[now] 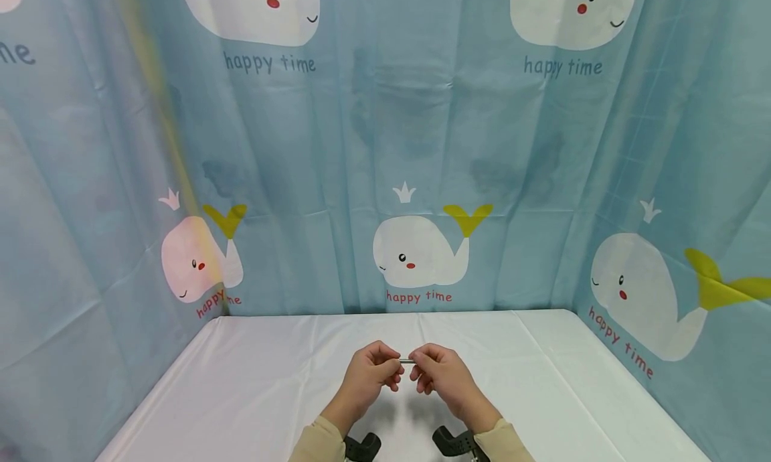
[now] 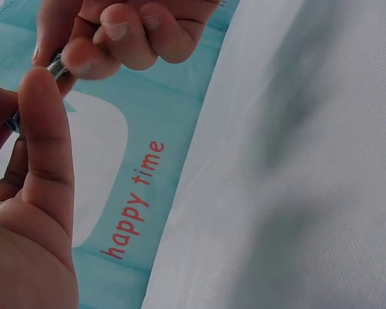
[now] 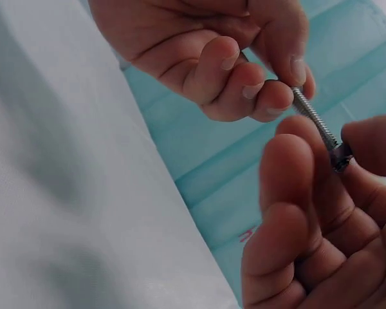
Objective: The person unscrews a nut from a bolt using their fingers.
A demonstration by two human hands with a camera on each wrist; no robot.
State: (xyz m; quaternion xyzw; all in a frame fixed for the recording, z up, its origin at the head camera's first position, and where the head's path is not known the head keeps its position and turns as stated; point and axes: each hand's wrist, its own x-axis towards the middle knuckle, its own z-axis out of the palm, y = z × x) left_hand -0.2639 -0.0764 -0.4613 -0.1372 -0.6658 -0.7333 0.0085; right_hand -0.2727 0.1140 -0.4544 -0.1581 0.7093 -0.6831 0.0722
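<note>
A silver threaded bolt [image 1: 406,361] lies level between my two hands above the white table. The left hand [image 1: 372,376] pinches one end between thumb and fingertips. At the other end, my right hand [image 1: 444,376] pinches it with thumb and forefinger. In the right wrist view the thread of the bolt [image 3: 315,118] shows between the hands, with a dark metal end piece [image 3: 340,156] by the right thumb; I cannot tell whether that is a head or a nut. Only a short stretch of bolt [image 2: 56,66] shows in the left wrist view; fingers hide the rest.
A white cloth covers the table [image 1: 253,381]. Blue curtains [image 1: 337,147] printed with whales stand behind it and on both sides. Dark camera mounts [image 1: 363,446] sit at both wrists, next to beige sleeves [image 1: 319,442].
</note>
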